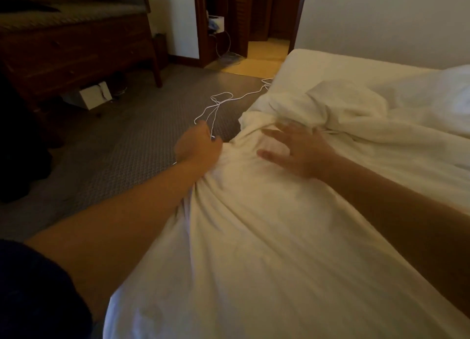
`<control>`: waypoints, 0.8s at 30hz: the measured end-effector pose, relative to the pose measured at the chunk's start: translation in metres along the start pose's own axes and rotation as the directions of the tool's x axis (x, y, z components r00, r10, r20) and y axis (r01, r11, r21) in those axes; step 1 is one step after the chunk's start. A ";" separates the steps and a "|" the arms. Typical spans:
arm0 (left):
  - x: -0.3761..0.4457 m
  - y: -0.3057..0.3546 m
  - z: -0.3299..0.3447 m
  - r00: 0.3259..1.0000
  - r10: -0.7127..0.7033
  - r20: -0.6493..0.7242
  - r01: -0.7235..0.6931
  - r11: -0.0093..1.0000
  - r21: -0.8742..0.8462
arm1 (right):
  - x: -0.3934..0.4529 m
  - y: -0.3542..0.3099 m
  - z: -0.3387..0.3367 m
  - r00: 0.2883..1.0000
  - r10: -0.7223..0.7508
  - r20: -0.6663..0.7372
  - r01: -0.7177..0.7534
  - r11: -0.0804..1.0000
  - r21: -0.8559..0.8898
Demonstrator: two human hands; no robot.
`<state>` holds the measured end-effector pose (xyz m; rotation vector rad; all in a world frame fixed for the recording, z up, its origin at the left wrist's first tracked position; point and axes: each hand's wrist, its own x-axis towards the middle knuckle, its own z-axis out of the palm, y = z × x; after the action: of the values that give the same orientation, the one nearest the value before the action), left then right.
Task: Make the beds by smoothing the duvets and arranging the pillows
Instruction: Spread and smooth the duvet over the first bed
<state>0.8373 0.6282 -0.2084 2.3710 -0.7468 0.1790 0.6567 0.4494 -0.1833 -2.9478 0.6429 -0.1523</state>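
A white duvet (267,237) lies rumpled over the bed, bunched into folds near its left edge. My left hand (198,145) grips the duvet's edge where it hangs over the side of the bed, fingers curled into the cloth. My right hand (297,150) lies on top of the duvet just to the right, fingers spread and straight, pressing on the fabric. Beyond the hands the bare white mattress sheet (330,66) shows at the bed's far end. No pillow is clearly visible.
A white cable (221,102) trails in loops over the grey carpet (114,148) beside the bed. A dark wooden dresser (76,51) stands at the left with a white box (95,96) under it. An open doorway (264,51) lies ahead.
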 end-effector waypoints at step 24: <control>0.016 0.081 0.050 0.870 0.190 0.456 -0.305 0.932 0.194 | -0.043 0.023 0.041 0.970 0.154 0.188 -0.168 0.984 0.060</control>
<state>0.8027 0.5391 -0.1995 2.5879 -1.3175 -0.1605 0.6132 0.4506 -0.2305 -2.7796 0.8245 0.1061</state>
